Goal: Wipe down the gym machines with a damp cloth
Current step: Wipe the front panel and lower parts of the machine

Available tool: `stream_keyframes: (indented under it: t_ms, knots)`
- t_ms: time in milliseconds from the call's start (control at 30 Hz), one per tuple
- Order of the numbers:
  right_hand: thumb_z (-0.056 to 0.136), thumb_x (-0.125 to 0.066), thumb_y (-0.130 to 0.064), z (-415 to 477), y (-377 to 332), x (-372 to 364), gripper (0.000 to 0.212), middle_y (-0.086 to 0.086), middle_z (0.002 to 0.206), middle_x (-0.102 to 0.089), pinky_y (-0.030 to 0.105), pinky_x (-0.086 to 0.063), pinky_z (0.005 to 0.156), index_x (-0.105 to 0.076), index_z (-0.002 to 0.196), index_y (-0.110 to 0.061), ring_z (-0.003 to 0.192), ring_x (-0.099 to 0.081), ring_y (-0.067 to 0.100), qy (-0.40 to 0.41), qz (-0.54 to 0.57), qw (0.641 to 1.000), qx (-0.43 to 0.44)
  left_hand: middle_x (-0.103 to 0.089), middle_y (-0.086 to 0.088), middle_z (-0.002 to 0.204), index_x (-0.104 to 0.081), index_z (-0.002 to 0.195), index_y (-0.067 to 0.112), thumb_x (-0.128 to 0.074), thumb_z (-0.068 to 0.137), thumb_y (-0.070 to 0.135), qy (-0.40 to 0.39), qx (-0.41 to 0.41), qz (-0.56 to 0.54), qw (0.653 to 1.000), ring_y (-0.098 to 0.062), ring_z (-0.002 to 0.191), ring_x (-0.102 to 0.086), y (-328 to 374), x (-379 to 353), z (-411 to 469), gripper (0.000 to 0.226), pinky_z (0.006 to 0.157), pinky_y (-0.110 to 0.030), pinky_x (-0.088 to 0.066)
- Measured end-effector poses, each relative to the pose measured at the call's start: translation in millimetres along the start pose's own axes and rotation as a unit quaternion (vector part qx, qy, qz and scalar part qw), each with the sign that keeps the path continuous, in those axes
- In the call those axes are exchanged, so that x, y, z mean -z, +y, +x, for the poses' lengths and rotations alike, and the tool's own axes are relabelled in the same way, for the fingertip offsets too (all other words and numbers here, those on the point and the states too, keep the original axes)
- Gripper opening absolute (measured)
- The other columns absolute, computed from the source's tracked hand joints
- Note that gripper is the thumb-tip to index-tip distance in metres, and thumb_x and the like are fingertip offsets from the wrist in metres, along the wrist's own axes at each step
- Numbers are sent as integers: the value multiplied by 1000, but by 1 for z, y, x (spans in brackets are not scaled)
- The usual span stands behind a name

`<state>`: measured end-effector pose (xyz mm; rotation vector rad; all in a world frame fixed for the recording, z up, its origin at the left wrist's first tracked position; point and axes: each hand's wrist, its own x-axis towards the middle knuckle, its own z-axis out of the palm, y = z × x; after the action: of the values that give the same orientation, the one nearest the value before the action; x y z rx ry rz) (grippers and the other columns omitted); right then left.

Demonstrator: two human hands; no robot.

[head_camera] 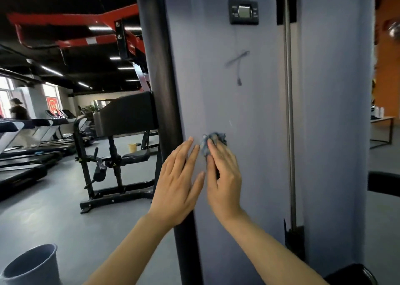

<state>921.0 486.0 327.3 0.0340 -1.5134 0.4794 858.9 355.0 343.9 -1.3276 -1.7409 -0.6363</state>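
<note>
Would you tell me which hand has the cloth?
The right hand, holding the blue cloth against the panel; the left hand holds nothing.

A mottled blue cloth (213, 143) lies against a pale lilac-grey panel (238, 100) beside a black post (160, 90).

Grey floor (54, 209), bucket (32, 265), treadmills (26, 161)
</note>
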Motion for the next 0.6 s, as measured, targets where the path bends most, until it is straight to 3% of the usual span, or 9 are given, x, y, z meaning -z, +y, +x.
stream_keyframes:
  t_ms: [167, 300, 467, 600]
  knots:
    - [108, -54, -4, 99, -13, -17, 40, 6, 154, -58, 46, -43, 119, -59, 148, -4, 147, -50, 20, 45, 2, 997, 57, -16, -2, 178, -26, 169, 12, -34, 114, 38, 23, -16, 20, 999, -17, 165, -14, -15, 23, 48, 62, 133, -45, -21]
    - [109, -52, -10, 159, -22, -21, 42, 3, 154, -58, 41, -42, 119, -58, 150, -9, 145, -51, 20, 34, -13, 997, 70, -17, -6, 178, -28, 168, 8, -33, 112, 30, 56, -33, 32, 997, -18, 165, -13, -22, 39, 91, 61, 133, -46, -21]
    - [108, -57, -10, 129, -14, -1, 48, -5, 157, -54, 34, -50, 110, -51, 156, -14, 139, -52, 14, 1, -37, 991, 125, -15, -2, 179, -26, 169, 11, -31, 111, 29, 79, -43, 62, 994, -13, 165, -9, -29, 54, 129, 61, 133, -47, -19]
    - [109, -57, -8, 129, -4, 1, 49, -3, 161, -51, 35, -47, 114, -49, 158, -13, 142, -50, 18, -17, -55, 986, 157, -13, 1, 179, -26, 169, 13, -30, 113, 33, 82, -51, 84, 992, -10, 165, -7, -31, 63, 147, 59, 134, -48, -15]
